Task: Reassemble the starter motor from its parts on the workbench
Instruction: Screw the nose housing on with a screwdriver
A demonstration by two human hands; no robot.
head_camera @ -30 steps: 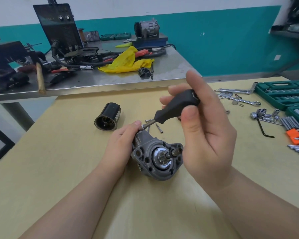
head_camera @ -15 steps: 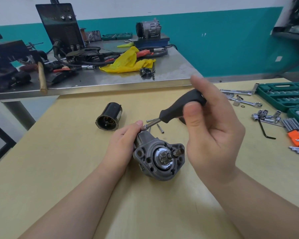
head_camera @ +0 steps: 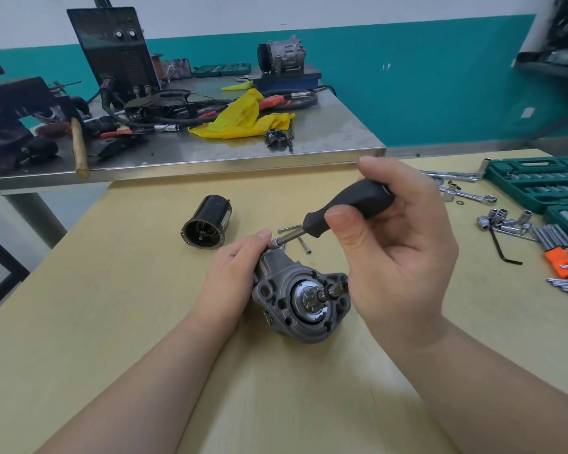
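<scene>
Fingers (head_camera: 343, 224) of the right hand (head_camera: 400, 257) pinch the driver (head_camera: 348, 208), its long axis slanting down-left to a screw on the housing (head_camera: 300, 299). Left hand (head_camera: 233, 276) grips the housing on the desk (head_camera: 112, 322), thumb beside the tip; the black motor can (head_camera: 207, 222) lies apart, nearer the left hand

Grey starter housing (head_camera: 300, 303) on workbench (head_camera: 112, 290)
</scene>
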